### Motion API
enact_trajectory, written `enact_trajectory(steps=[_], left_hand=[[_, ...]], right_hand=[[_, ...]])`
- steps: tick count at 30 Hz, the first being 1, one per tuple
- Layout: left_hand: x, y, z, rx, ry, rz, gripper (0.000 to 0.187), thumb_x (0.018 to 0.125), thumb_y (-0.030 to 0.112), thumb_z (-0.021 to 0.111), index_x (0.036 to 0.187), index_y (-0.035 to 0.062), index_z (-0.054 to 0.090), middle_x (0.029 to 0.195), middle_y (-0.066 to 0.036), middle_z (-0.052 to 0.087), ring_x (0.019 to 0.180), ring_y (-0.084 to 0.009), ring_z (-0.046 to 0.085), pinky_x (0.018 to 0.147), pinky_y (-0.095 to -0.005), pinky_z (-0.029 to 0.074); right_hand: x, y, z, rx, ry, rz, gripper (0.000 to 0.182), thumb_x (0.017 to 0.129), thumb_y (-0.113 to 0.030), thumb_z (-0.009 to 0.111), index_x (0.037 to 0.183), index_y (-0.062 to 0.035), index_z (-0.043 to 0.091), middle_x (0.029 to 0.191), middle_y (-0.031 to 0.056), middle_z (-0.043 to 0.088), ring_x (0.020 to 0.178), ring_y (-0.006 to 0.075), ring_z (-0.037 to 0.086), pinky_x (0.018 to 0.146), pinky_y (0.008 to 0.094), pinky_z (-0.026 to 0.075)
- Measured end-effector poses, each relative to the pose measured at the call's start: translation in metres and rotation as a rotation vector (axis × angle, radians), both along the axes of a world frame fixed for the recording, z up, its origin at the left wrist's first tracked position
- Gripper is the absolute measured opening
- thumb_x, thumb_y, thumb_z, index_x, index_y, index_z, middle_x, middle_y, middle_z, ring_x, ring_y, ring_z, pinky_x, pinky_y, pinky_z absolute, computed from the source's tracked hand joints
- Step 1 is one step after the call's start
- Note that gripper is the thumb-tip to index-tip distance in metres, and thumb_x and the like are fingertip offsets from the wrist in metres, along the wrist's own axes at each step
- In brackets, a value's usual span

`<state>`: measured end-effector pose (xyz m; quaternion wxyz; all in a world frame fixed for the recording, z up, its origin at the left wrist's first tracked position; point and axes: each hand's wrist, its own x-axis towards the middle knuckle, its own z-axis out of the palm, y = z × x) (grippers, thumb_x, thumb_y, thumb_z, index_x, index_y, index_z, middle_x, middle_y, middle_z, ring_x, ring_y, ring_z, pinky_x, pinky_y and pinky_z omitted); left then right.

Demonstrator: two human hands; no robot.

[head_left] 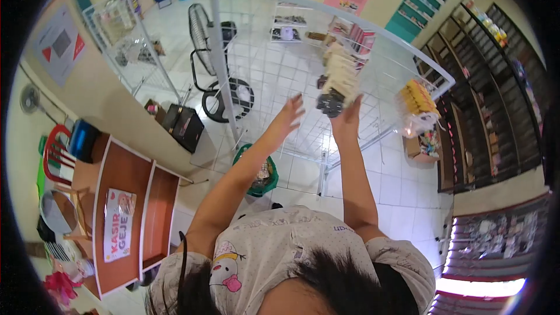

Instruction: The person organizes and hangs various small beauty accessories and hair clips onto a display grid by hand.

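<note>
My right hand is raised in front of a white wire grid rack, at the near end of a row of cream soft items. It closes on a dark grey item at the front of that row; the palm side and some fingers are hidden. What kind of goods these are I cannot make out. To the left, my left hand is held up with its fingers apart and nothing in it, in front of the grid.
Yellow packs hang at the rack's right end. A green basket stands on the floor below my left arm. A black standing fan is behind the rack. A brown cashier desk is at left; dark shelves line the right.
</note>
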<state>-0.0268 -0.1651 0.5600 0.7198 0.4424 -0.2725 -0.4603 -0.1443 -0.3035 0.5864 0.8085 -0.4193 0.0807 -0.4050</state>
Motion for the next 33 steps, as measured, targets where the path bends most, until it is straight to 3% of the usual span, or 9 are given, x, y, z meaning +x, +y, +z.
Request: enact_trajectory(steps=[4,7,10,15,17,20,24,28,33], left_hand=[[0.036,0.112,-0.043,0.229,-0.186,-0.194,0.066,0.092,0.055,0.038,0.137,0.0061,0.037,0.133,-0.009,0.048,0.121,-0.0216,0.046,0.1,-0.0389,0.034],[0.044,0.202,-0.094,0.337,-0.015,0.079,0.062,0.091,0.054,0.041,0.135,0.0098,0.04,0.129,-0.009,0.05,0.12,-0.0217,0.047,0.1,-0.0384,0.033],[0.029,0.284,-0.165,0.442,0.18,0.263,0.061,0.092,0.054,0.039,0.135,0.0113,0.039,0.129,-0.01,0.05,0.12,-0.0231,0.046,0.1,-0.0402,0.032],[-0.03,0.363,-0.265,0.744,0.401,0.34,0.065,0.09,0.057,0.04,0.138,0.0123,0.035,0.134,-0.012,0.046,0.121,-0.0258,0.045,0.1,-0.0444,0.031],[-0.052,0.369,-0.296,0.753,0.473,0.328,0.061,0.091,0.054,0.039,0.136,0.013,0.036,0.133,-0.011,0.047,0.12,-0.0251,0.046,0.1,-0.0434,0.032],[-0.085,0.369,-0.322,0.728,0.555,0.357,0.056,0.092,0.05,0.041,0.133,0.0118,0.039,0.125,-0.01,0.053,0.111,-0.0212,0.052,0.093,-0.0377,0.037],[-0.115,0.349,-0.354,0.757,0.682,0.384,0.051,0.094,0.045,0.04,0.13,0.0097,0.042,0.124,-0.01,0.054,0.113,-0.0215,0.051,0.095,-0.036,0.037],[-0.136,0.325,-0.381,0.739,0.751,0.49,0.051,0.094,0.043,0.04,0.129,0.0064,0.043,0.124,-0.012,0.054,0.113,-0.0224,0.051,0.095,-0.0364,0.037],[-0.163,0.307,-0.42,0.669,0.891,0.626,0.049,0.095,0.041,0.041,0.128,0.0054,0.043,0.121,-0.012,0.055,0.111,-0.0236,0.053,0.094,-0.0371,0.038]], right_hand=[[-0.015,0.033,-0.046,0.306,0.383,0.007,0.067,0.092,-0.059,0.029,0.13,-0.0045,0.038,0.129,0.0107,0.048,0.119,0.0252,0.044,0.102,0.0427,0.031],[-0.025,0.069,-0.117,0.386,0.734,0.131,0.064,0.093,-0.058,0.029,0.121,-0.0044,0.049,0.121,0.0111,0.055,0.115,0.0265,0.048,0.097,0.0408,0.034],[-0.041,0.109,-0.203,0.299,1.123,0.337,0.051,0.09,-0.053,0.044,0.114,-0.0088,0.053,0.113,0.0069,0.06,0.102,0.0206,0.055,0.089,0.0369,0.039],[-0.067,0.166,-0.324,-0.155,1.367,0.838,0.043,0.089,-0.043,0.051,0.109,-0.0058,0.058,0.101,0.0088,0.063,0.089,0.0216,0.061,0.08,0.0373,0.046],[-0.07,0.175,-0.353,-0.634,1.518,1.027,0.043,0.086,-0.041,0.056,0.101,-0.0012,0.061,0.092,0.0123,0.065,0.087,0.0213,0.062,0.076,0.035,0.048],[-0.096,0.185,-0.407,-0.975,1.546,0.934,0.044,0.085,-0.042,0.057,0.098,0.0002,0.062,0.085,0.0132,0.064,0.081,0.02,0.062,0.074,0.0341,0.049],[-0.107,0.184,-0.475,-0.647,1.662,0.979,0.04,0.085,-0.039,0.057,0.096,-0.0011,0.063,0.089,0.016,0.065,0.082,0.0271,0.063,0.077,0.0344,0.048],[-0.08,0.174,-0.504,-0.972,1.525,0.824,0.032,0.083,-0.033,0.057,0.09,-0.0026,0.064,0.087,0.0153,0.065,0.078,0.0273,0.063,0.074,0.0356,0.049],[-0.004,0.153,-0.555,-0.925,1.371,0.224,0.02,0.081,-0.023,0.062,0.083,-0.0024,0.062,0.079,0.0145,0.063,0.073,0.0297,0.062,0.067,0.0381,0.047]])
